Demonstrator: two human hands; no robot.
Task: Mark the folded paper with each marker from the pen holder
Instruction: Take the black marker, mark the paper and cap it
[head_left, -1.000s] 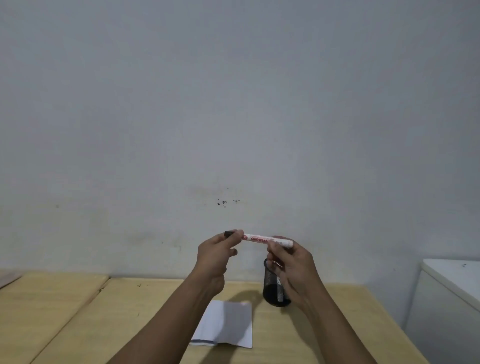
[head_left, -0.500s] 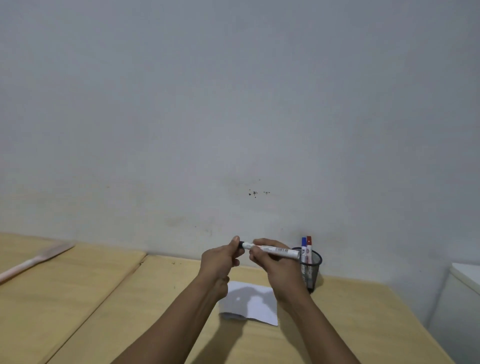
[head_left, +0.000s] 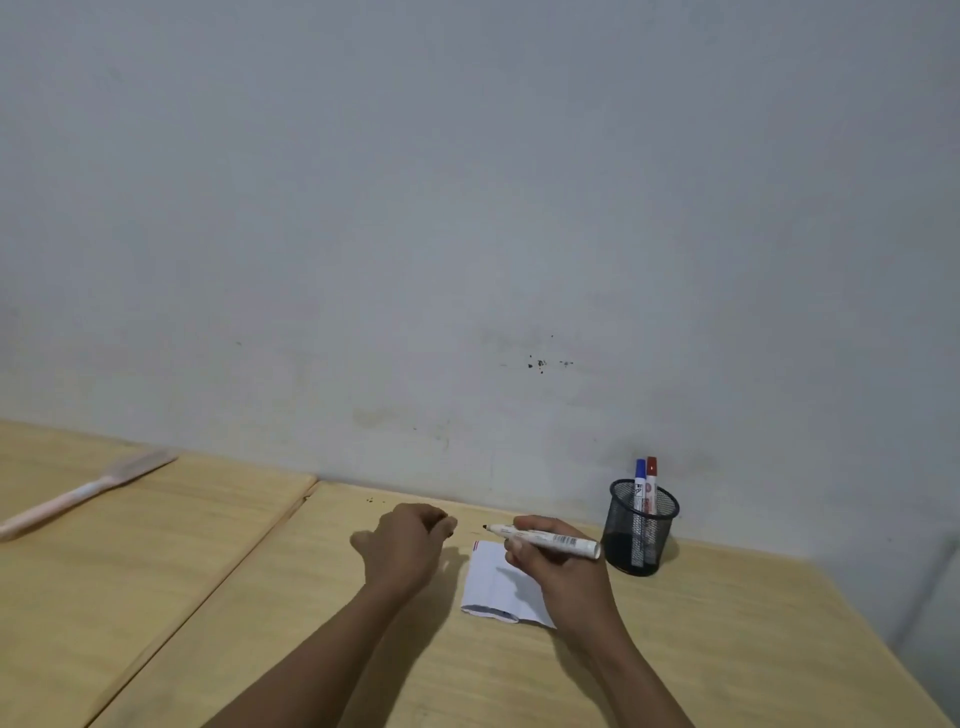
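A plain study or office corner: two pale wooden desks (head_left: 197, 561) pushed together fill the lower frame, against a bare, scuffed grey-white painted wall (head_left: 467, 208). At lower right a black wire-mesh pen holder (head_left: 641, 530) holds a blue-capped marker (head_left: 639, 480) and a red-capped marker (head_left: 651, 478).

Lower centre: white folded paper (head_left: 496, 587) flat on the wood. Above it, an uncapped black-tipped marker (head_left: 543, 540) lies level. Right: black mesh pen holder (head_left: 642, 530) upright with blue marker (head_left: 640, 480) and red marker (head_left: 651, 478).
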